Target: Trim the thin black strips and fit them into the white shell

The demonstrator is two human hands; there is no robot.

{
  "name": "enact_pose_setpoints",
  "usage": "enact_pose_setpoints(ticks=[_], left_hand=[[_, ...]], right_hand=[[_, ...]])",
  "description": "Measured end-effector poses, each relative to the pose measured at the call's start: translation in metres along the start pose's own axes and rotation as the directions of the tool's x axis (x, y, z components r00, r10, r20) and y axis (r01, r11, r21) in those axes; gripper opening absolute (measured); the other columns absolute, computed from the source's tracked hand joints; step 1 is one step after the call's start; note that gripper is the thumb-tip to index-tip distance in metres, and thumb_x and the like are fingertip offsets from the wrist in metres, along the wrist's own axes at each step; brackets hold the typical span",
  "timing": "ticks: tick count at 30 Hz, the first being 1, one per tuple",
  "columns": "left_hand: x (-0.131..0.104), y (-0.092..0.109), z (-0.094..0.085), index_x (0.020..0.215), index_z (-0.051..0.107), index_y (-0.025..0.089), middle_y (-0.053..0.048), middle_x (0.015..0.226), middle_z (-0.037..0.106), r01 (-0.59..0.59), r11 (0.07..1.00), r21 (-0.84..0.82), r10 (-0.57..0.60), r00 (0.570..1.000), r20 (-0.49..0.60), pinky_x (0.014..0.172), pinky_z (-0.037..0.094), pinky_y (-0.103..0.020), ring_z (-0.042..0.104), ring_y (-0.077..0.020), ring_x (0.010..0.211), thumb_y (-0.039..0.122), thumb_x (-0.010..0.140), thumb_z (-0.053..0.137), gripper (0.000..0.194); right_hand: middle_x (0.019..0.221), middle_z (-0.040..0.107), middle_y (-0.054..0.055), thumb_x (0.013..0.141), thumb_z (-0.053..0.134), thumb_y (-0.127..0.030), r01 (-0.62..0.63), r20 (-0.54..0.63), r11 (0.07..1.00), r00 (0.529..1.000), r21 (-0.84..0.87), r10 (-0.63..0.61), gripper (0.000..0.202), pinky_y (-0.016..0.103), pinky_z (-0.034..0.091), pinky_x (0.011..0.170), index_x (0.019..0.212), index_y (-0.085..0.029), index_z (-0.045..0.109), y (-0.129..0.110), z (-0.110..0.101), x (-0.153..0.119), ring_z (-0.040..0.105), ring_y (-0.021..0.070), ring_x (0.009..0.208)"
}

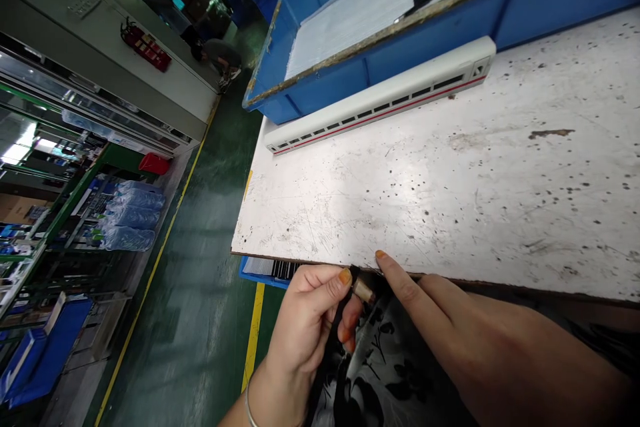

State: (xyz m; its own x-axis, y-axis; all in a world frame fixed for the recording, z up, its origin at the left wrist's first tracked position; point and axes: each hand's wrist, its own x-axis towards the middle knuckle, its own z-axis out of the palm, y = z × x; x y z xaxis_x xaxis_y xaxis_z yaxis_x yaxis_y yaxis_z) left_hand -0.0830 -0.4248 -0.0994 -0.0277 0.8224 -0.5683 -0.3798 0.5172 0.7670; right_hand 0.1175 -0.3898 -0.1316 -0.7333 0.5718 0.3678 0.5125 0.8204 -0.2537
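At the near edge of the table, my left hand [313,320] is closed, thumb and fingers pinching a black strap [339,320]. A short tan cylindrical piece [364,290] shows beside the thumb; I cannot make out what it is. My right hand [465,327] lies across the table edge with its index finger stretched out, the tip near the white surface. Its thumb and lower fingers are hidden. Beyond both hands, a white model train car [385,100] with dark windows and a red stripe rests on the table, close against a blue bin.
The blue bin [320,103] at the back holds white and black strips. Another blue bin [265,273] shows under the table's left corner. The white table [450,193] has a worn, spotted top. Green floor, shelving with wrapped bottles [130,213], and people in the background lie left.
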Motion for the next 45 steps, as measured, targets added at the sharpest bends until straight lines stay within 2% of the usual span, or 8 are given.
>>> enact_pose_setpoints(ticks=[5, 11, 15, 18, 22, 28, 34, 45], left_hand=[[-0.002, -0.002, 0.001, 0.072, 0.076, 0.013, 0.002, 0.043, 0.052, 0.006, 1.000, -0.005, -0.006, 1.000, -0.006, 0.036, 0.035, -0.017, 0.040, -0.0063, 0.034, 0.046, 0.085, 0.078, 0.036], [-0.006, 0.001, 0.001, 0.075, 0.072, 0.014, 0.007, 0.042, 0.043, 0.032, 0.993, 0.117, -0.037, 0.998, 0.046, 0.035, 0.032, -0.016, 0.030, -0.0042, 0.034, 0.053, 0.093, 0.070, 0.042], [-0.008, 0.004, 0.003, 0.086, 0.071, 0.016, 0.010, 0.046, 0.039, 0.044, 0.979, 0.199, -0.059, 0.996, 0.072, 0.036, 0.029, -0.015, 0.028, -0.0039, 0.037, 0.049, 0.091, 0.074, 0.034], [-0.009, 0.006, 0.005, 0.083, 0.068, 0.016, 0.009, 0.047, 0.038, 0.033, 0.949, 0.314, -0.048, 0.998, 0.042, 0.038, 0.027, -0.016, 0.029, -0.0046, 0.039, 0.047, 0.095, 0.070, 0.032], [-0.009, 0.006, 0.003, 0.073, 0.059, 0.018, 0.007, 0.052, 0.039, 0.019, 0.914, 0.405, -0.031, 0.999, 0.024, 0.041, 0.029, -0.019, 0.032, -0.0053, 0.043, 0.054, 0.099, 0.062, 0.044], [-0.003, 0.005, -0.003, 0.061, 0.047, 0.018, 0.006, 0.050, 0.038, 0.049, 0.955, 0.291, -0.074, 0.994, 0.077, 0.040, 0.022, -0.020, 0.030, -0.0043, 0.042, 0.049, 0.095, 0.069, 0.051], [0.001, 0.002, -0.004, 0.060, 0.051, 0.018, 0.008, 0.047, 0.034, 0.132, 0.980, 0.152, -0.141, 0.989, 0.052, 0.037, 0.017, -0.020, 0.023, -0.0032, 0.040, 0.054, 0.088, 0.076, 0.052], [0.002, -0.003, 0.000, 0.051, 0.041, 0.019, 0.007, 0.046, 0.034, 0.082, 0.981, 0.177, -0.082, 0.997, -0.007, 0.040, 0.015, -0.022, 0.026, -0.0036, 0.041, 0.056, 0.085, 0.077, 0.061]], right_hand=[[0.077, 0.058, 0.007, 0.069, 0.055, -0.009, 0.010, 0.001, 1.000, 1.000, 0.021, -0.010, 0.081, 0.028, 0.048, 0.036, 0.149, 0.003, 0.049, 0.001, -0.002, 0.002, 0.053, 0.0182, 0.048], [0.080, 0.061, 0.008, 0.072, 0.055, -0.005, 0.037, 0.079, 0.999, 0.996, 0.003, -0.037, 0.080, 0.027, 0.044, 0.037, 0.151, 0.002, 0.047, 0.001, -0.003, 0.003, 0.050, 0.0164, 0.048], [0.084, 0.065, 0.009, 0.077, 0.050, -0.006, -0.013, 0.063, 1.000, 0.998, 0.015, 0.012, 0.076, 0.027, 0.045, 0.042, 0.153, -0.003, 0.046, 0.000, -0.003, -0.001, 0.052, 0.0172, 0.051], [0.083, 0.063, 0.008, 0.080, 0.048, -0.005, 0.004, 0.055, 1.000, 0.998, 0.009, -0.004, 0.075, 0.027, 0.045, 0.043, 0.154, -0.003, 0.043, 0.001, -0.004, -0.001, 0.054, 0.0179, 0.054], [0.081, 0.058, 0.004, 0.081, 0.048, -0.005, 0.033, 0.008, 0.999, 0.999, -0.019, -0.033, 0.072, 0.029, 0.044, 0.042, 0.153, 0.000, 0.042, 0.001, -0.005, 0.001, 0.056, 0.0181, 0.056], [0.084, 0.056, 0.000, 0.088, 0.052, -0.008, -0.021, -0.036, 0.998, 0.999, -0.056, 0.019, 0.066, 0.030, 0.039, 0.048, 0.153, -0.007, 0.045, -0.002, -0.007, 0.000, 0.054, 0.0149, 0.059], [0.082, 0.057, -0.001, 0.086, 0.060, -0.016, -0.037, -0.050, 0.998, 0.998, -0.052, 0.034, 0.065, 0.031, 0.034, 0.049, 0.151, -0.010, 0.049, -0.002, -0.009, 0.002, 0.052, 0.0143, 0.061], [0.079, 0.058, -0.001, 0.082, 0.065, -0.022, -0.057, -0.117, 0.995, 0.992, -0.088, 0.046, 0.066, 0.032, 0.032, 0.050, 0.146, -0.012, 0.054, -0.004, -0.005, 0.002, 0.052, 0.0163, 0.062]])
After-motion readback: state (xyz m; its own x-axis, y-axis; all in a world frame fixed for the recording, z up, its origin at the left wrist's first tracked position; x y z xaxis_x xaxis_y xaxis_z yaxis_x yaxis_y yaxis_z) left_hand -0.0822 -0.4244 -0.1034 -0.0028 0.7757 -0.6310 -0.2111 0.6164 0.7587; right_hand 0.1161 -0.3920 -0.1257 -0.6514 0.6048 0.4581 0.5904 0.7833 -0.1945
